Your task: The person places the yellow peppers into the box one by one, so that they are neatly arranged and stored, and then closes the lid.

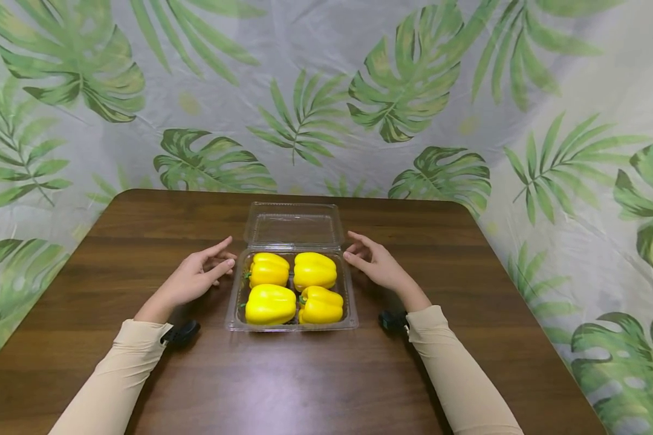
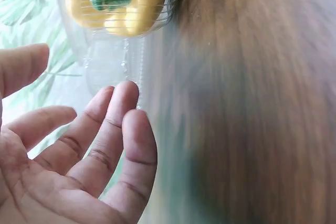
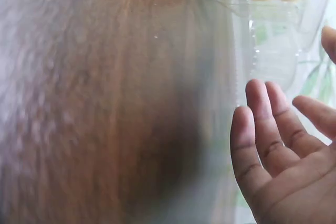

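A clear plastic clamshell container (image 1: 291,327) lies on the table with its hinged lid (image 1: 294,226) folded back, away from the person. Inside sit several yellow bell peppers (image 1: 314,270) in two rows, some with green stems showing. To the left of the container, my left hand (image 1: 198,275) hovers with relaxed, parted fingers and nothing in it. On the other side my right hand (image 1: 378,266) is held much the same way, its thumb close to the container's upper right edge. In both wrist views the fingers stand apart from the plastic wall.
The brown wooden table (image 1: 299,386) has rounded far corners. Behind it and along the right hangs a pale curtain (image 1: 315,90) printed with green leaves. Dark wrist devices (image 1: 182,332) sit at both cuffs.
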Demonstrator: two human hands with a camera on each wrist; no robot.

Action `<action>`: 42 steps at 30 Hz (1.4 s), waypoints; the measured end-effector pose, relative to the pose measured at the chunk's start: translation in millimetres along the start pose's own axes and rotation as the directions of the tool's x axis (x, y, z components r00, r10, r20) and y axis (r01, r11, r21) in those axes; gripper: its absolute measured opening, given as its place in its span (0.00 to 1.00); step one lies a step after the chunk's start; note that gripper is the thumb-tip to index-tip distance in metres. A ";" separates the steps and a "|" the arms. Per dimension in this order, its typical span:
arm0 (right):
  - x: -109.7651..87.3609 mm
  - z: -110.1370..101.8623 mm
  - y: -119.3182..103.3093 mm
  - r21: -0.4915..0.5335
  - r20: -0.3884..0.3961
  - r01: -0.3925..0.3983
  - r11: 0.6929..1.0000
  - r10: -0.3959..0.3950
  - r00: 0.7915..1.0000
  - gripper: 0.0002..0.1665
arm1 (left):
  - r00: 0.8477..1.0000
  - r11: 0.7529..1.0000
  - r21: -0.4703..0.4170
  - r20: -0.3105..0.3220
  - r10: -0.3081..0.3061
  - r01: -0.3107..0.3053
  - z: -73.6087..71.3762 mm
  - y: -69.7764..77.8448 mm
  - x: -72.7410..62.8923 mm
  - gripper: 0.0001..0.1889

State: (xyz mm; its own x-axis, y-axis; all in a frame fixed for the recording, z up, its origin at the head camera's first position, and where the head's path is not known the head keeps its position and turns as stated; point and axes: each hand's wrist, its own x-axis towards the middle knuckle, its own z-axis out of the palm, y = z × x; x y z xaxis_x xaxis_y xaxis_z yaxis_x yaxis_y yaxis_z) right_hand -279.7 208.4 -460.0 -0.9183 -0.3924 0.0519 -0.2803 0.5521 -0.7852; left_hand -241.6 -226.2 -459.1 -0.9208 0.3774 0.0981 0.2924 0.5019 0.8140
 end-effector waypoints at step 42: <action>17.5 -4.9 13.2 0.287 0.227 -0.148 0.946 0.083 0.970 0.39 | 0.981 0.902 -0.389 0.124 -0.148 0.186 12.6 -7.6 37.1 0.36</action>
State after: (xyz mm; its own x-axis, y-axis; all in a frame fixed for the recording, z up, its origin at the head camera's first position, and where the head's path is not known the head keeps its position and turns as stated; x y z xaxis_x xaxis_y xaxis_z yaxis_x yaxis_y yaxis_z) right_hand -300.8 212.4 -466.4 -0.8508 -0.5020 -0.1554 -0.0488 0.3699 -0.9278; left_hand -274.7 -206.1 -468.9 -0.9147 0.3925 -0.0957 -0.0076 0.2202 0.9754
